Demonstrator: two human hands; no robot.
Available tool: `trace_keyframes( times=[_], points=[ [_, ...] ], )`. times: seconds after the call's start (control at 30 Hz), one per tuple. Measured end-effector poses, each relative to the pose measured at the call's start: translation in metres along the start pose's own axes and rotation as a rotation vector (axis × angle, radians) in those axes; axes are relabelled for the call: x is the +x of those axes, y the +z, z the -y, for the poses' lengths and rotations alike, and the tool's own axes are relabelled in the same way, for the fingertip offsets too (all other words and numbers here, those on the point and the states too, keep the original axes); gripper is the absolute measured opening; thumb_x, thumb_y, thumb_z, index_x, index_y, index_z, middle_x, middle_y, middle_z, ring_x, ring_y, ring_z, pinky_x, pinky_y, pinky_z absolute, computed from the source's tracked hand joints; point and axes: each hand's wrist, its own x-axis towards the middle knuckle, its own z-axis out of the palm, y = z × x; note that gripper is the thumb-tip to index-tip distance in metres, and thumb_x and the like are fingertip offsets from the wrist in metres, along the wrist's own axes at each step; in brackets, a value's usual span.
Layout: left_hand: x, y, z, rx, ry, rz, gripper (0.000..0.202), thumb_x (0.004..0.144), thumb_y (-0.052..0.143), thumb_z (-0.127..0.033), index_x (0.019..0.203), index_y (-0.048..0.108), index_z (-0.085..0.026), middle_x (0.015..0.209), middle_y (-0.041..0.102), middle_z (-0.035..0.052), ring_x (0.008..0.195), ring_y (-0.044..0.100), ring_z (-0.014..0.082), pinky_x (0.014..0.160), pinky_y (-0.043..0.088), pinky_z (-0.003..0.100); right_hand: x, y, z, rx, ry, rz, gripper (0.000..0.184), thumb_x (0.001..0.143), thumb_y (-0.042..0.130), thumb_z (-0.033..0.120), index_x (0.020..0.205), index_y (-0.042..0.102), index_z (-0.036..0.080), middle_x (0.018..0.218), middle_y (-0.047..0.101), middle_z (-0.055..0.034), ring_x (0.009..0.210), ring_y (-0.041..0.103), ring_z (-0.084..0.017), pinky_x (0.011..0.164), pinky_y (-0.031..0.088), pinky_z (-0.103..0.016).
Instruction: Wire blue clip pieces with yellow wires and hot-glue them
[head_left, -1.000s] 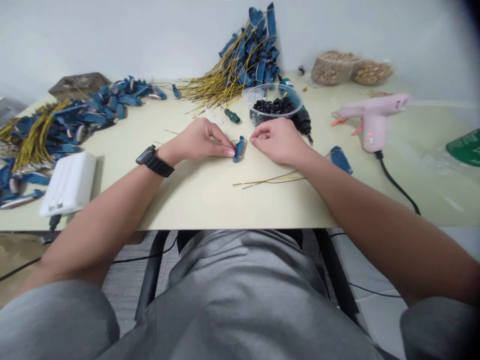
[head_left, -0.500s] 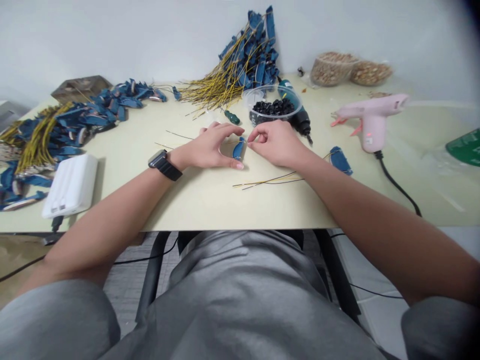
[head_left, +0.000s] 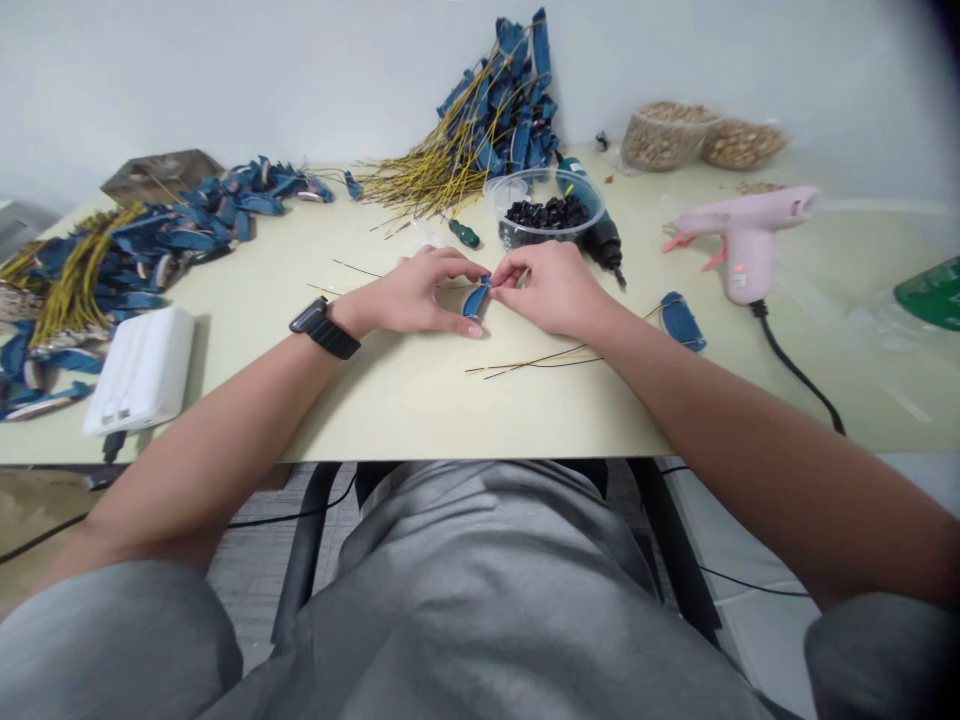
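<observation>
My left hand [head_left: 424, 292], with a black watch on its wrist, holds a small curved blue piece [head_left: 474, 301] upright between thumb and index finger. Thin yellow and black wires trail left from it, partly hidden under the hand. My right hand [head_left: 544, 288] is closed in a pinch at the piece's right edge; what lies between its fingertips is too small to make out. Beside my right forearm lies another blue piece [head_left: 681, 322], its yellow and black wires passing beneath the arm.
Behind my hands stand a clear tub [head_left: 517, 236] of small black parts, a green screwdriver [head_left: 464, 234] and a dark power tool [head_left: 602, 240]. A pink glue gun [head_left: 750, 240] is at right. Wired blue pieces [head_left: 517, 110] are heaped behind; a white power bank [head_left: 142, 370] lies left.
My right hand has moved slightly left, its fingertips now meeting the blue piece's edge. The blue piece has tilted a little, and my left fingertips have closed in on it.
</observation>
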Motion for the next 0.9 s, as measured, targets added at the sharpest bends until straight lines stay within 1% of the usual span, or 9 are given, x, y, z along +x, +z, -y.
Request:
trace_keyframes(
  times=[0.1,0.2,0.4,0.53,0.73,0.9],
  points=[
    [-0.0010,-0.0012,0.0000,0.010,-0.012,0.005,0.102,0.073,0.091,-0.100,0.146,0.086,-0.030,0.144,0.081,0.0150,0.136,0.068,0.0423,0.126,0.044,0.058,0.0011,0.0000,-0.0007,-0.007,0.008,0.007,0.012,0.097,0.085,0.015,0.099,0.095,0.022,0.099,0.088,-0.0089,0.092,0.078,-0.026,0.092,0.057,-0.043],
    [-0.0015,-0.0011,0.0012,0.013,-0.006,0.010,0.101,0.074,0.092,-0.099,0.147,0.086,-0.029,0.145,0.081,0.0153,0.134,0.068,0.0420,0.126,0.045,0.058,0.0023,0.0005,-0.0024,-0.004,0.002,0.003,0.013,0.097,0.085,0.014,0.099,0.095,0.022,0.098,0.088,-0.0089,0.091,0.078,-0.027,0.092,0.057,-0.043],
    [-0.0023,0.0000,0.0018,0.016,-0.015,0.003,0.102,0.073,0.092,-0.099,0.147,0.086,-0.030,0.147,0.081,0.0153,0.137,0.068,0.0437,0.125,0.046,0.059,0.0035,0.0009,-0.0057,0.002,0.008,0.009,0.012,0.098,0.085,0.017,0.100,0.095,0.022,0.097,0.088,-0.0102,0.091,0.077,-0.028,0.092,0.057,-0.044],
    [-0.0022,-0.0002,0.0026,0.005,-0.011,0.008,0.102,0.073,0.093,-0.096,0.149,0.086,-0.029,0.147,0.081,0.0153,0.137,0.069,0.0423,0.126,0.047,0.058,0.0039,0.0007,-0.0075,-0.004,0.011,0.002,0.011,0.098,0.085,0.019,0.100,0.095,0.022,0.096,0.087,-0.0104,0.091,0.077,-0.028,0.093,0.059,-0.044],
    [-0.0014,-0.0014,0.0033,-0.004,-0.001,0.006,0.099,0.073,0.094,-0.096,0.146,0.087,-0.030,0.143,0.083,0.0140,0.132,0.071,0.0407,0.124,0.049,0.057,0.0042,0.0005,-0.0089,0.038,0.024,0.019,0.011,0.098,0.085,0.026,0.101,0.094,0.022,0.087,0.083,-0.0089,0.089,0.075,-0.028,0.086,0.059,-0.043],
    [-0.0016,-0.0020,0.0013,0.010,-0.008,0.014,0.102,0.073,0.093,-0.097,0.148,0.087,-0.029,0.144,0.082,0.0152,0.133,0.071,0.0419,0.125,0.048,0.058,0.0036,-0.0006,-0.0047,0.079,0.046,0.028,0.009,0.098,0.084,0.018,0.095,0.092,0.021,0.088,0.082,-0.0086,0.088,0.076,-0.027,0.087,0.059,-0.043]
  ],
)
